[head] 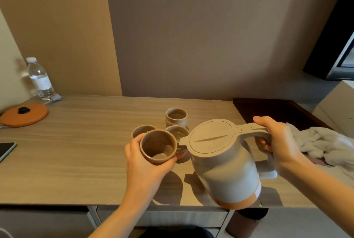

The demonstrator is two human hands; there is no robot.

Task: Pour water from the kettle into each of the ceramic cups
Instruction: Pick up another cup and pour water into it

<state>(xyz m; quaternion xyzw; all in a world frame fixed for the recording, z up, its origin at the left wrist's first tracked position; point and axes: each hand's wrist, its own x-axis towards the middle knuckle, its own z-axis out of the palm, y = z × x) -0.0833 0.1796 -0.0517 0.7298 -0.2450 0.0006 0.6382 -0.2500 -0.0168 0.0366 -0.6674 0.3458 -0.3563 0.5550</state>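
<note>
My right hand (277,142) grips the handle of a pale grey kettle (224,163) with an orange base, lifted off the desk and tilted left, lid closed, spout close to a cup. My left hand (141,163) holds a brown ceramic cup (158,146) in the air just left of the spout; a little water shows at its bottom. Three more ceramic cups stand on the desk behind: one at the back (176,117), one partly hidden behind my held cup (142,130), one right behind the spout (178,132).
The wooden desk (86,151) holds an orange kettle base (24,114) and a water bottle (40,79) at far left, and a dark device (5,150) at the left edge. A dark tray (275,111) and a white cloth (321,142) lie at right.
</note>
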